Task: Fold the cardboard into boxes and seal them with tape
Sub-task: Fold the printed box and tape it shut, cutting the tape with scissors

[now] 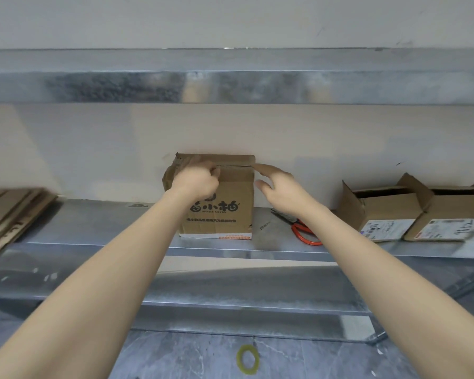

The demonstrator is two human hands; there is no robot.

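Note:
A brown cardboard box (225,212) with black printed characters stands on a metal shelf (99,228), pushed against the wall. My left hand (196,179) is curled at the box's top front edge, fingers closed on the top flap near its seam. My right hand (281,187) is at the box's upper right corner, its forefinger stretched along the top edge and the other fingers apart. A roll of clear yellowish tape (247,359) lies on the grey floor below the shelf.
Red-handled scissors (301,228) lie on the shelf right of the box. Two open cardboard boxes (386,212) (449,214) with labels stand at the right. Flattened cardboard (8,214) is stacked at the left. Another metal shelf (230,86) runs overhead.

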